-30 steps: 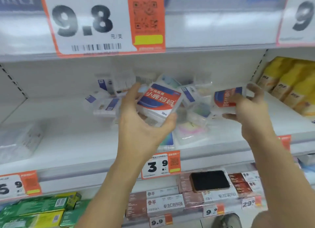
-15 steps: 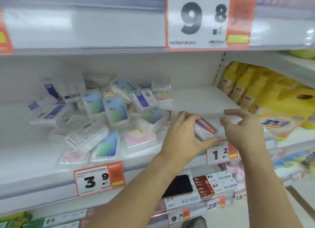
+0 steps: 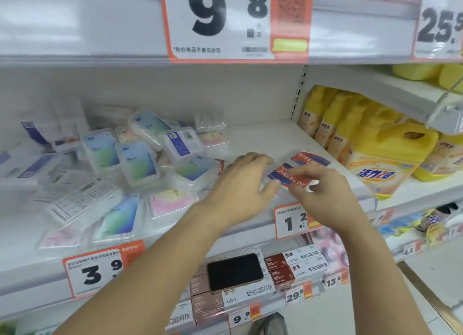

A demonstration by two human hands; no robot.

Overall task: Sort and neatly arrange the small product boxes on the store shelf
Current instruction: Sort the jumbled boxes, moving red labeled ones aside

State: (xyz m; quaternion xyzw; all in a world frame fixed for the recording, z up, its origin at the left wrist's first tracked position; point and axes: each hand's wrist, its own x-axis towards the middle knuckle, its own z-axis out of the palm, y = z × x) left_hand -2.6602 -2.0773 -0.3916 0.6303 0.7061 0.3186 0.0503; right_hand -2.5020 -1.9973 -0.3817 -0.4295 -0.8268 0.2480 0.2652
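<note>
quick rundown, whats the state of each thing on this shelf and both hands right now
left hand: curled over the near red-and-blue box, grip on its left edge
right hand: pinching that box's right side
near red-and-blue box: flat on the shelf, held by both hands
far red-and-blue box: flat, just behind it
clear boxes: jumbled heap, unsorted
phone: screen dark, lying on boxes below
yellow bottles: upright, in a row
</note>
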